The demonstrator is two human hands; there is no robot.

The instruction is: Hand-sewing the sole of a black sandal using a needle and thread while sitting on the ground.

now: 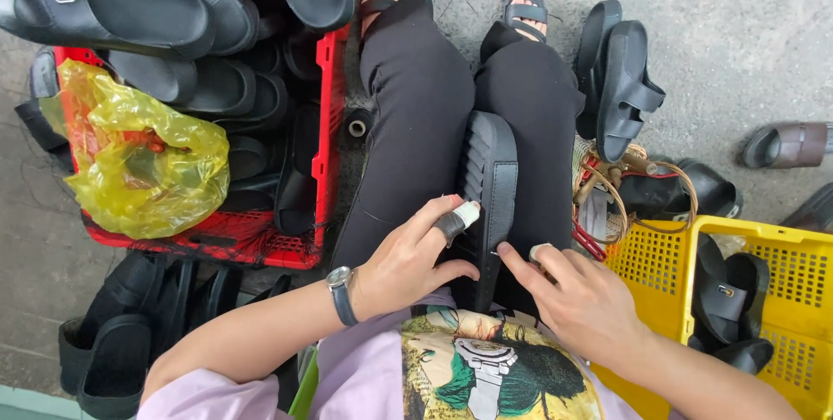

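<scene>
Fingers of both the left hand (408, 259) and right hand (580, 298) pinch a black sandal (488, 186) standing on edge between the knees. Red crate (328, 116) crowds nine o'clock, yellow basket (646, 259) three o'clock; bare concrete floor (737, 29) lies open toward one o'clock.

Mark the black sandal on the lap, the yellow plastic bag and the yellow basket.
black sandal (492, 168), head view, ridged sole
yellow plastic bag (143, 164), head view, crumpled middle
yellow basket (764, 233), head view, top rim

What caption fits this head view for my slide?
Both hands, left hand and right hand, grip a black rubber sandal on the lap between red crate and yellow basket.
</scene>
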